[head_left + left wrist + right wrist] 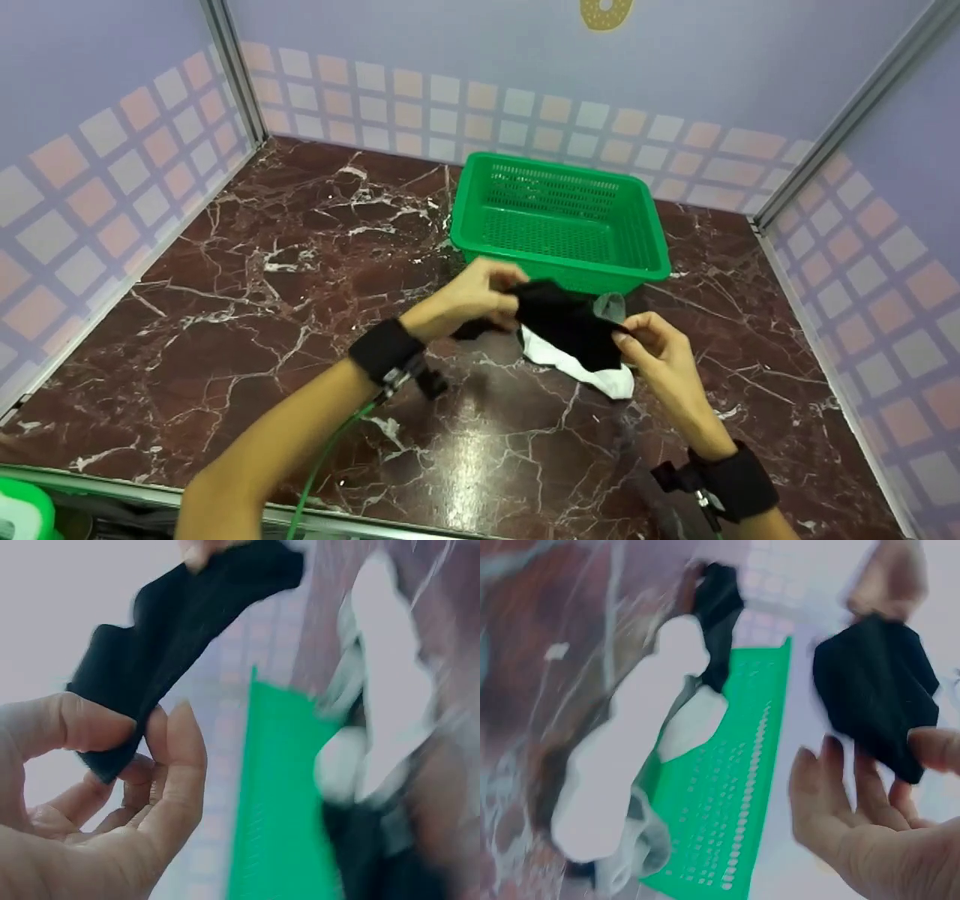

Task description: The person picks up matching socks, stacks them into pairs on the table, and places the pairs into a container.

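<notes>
A black sock (566, 322) is stretched between both hands, raised over the table just in front of the green basket. My left hand (480, 296) pinches one end between thumb and fingers; the left wrist view shows the thumb pressed on the dark fabric (176, 630). At the opposite end my right hand (664, 352) grips a corner with thumb and fingertips. Below the held sock lies a white sock (581, 369), partly covered by it in the head view. Beside it are a grey sock (651, 840) and another black sock (716, 622).
The green perforated basket (562, 261) stands behind the hands, near the back wall. Tiled-pattern walls (480, 94) enclose the marbled table (247, 300) at the back and both sides. A green cable (319, 465) trails from the left wrist strap.
</notes>
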The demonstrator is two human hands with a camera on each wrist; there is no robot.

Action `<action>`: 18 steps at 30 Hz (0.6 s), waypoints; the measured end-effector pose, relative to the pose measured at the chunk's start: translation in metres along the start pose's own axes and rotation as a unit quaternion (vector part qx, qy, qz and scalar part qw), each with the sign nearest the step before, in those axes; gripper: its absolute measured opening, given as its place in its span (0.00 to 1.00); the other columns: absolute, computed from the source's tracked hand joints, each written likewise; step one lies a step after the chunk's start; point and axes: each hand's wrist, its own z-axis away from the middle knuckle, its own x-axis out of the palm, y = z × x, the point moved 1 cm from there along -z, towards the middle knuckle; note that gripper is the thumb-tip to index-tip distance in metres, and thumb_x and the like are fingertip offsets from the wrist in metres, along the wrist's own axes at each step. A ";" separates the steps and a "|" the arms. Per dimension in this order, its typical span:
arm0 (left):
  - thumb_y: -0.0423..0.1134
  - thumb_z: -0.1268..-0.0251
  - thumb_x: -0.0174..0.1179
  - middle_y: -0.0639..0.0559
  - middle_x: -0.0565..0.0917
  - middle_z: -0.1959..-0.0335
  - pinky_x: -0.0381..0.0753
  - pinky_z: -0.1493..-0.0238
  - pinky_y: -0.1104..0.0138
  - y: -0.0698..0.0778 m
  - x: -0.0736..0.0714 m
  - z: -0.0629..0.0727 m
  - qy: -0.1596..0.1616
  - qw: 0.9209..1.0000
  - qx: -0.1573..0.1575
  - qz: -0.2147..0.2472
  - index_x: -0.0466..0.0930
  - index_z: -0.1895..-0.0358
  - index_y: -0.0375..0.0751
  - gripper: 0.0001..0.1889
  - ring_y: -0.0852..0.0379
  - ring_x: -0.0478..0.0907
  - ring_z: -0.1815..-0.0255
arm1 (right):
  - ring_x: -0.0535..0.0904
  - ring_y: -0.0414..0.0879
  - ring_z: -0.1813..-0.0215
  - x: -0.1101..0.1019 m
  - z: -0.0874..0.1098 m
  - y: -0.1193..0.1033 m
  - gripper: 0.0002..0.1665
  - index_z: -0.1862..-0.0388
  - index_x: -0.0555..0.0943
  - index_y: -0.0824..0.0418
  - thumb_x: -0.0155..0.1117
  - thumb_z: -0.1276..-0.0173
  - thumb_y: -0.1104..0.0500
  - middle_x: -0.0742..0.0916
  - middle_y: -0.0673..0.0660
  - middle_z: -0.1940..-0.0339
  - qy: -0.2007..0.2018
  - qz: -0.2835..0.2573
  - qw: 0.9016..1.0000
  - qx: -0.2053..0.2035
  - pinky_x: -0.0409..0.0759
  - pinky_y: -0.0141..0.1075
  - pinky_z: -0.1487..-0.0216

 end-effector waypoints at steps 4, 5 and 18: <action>0.25 0.44 0.63 0.38 0.81 0.55 0.83 0.58 0.59 -0.027 0.004 0.032 -0.009 0.992 -0.056 0.109 0.79 0.58 0.32 0.10 0.48 0.82 0.63 | 0.76 0.44 0.71 0.009 0.013 0.000 0.07 0.59 0.77 0.71 0.63 0.33 0.68 0.82 0.59 0.70 -0.006 -0.008 1.000 -0.020 0.74 0.31 0.70; 0.26 0.44 0.64 0.38 0.80 0.54 0.82 0.54 0.55 -0.031 0.006 0.040 -0.003 0.990 -0.058 0.130 0.78 0.57 0.32 0.11 0.48 0.82 0.62 | 0.77 0.44 0.70 0.012 0.016 0.001 0.06 0.59 0.77 0.70 0.63 0.33 0.69 0.83 0.60 0.70 -0.014 -0.010 1.000 -0.025 0.76 0.31 0.69; 0.25 0.41 0.62 0.44 0.82 0.69 0.83 0.68 0.64 -0.084 0.027 0.083 0.025 0.984 -0.119 0.129 0.77 0.59 0.29 0.08 0.54 0.79 0.72 | 0.79 0.43 0.65 0.021 0.034 0.029 0.06 0.57 0.80 0.65 0.62 0.31 0.65 0.84 0.57 0.62 -0.139 0.048 0.988 -0.049 0.77 0.30 0.64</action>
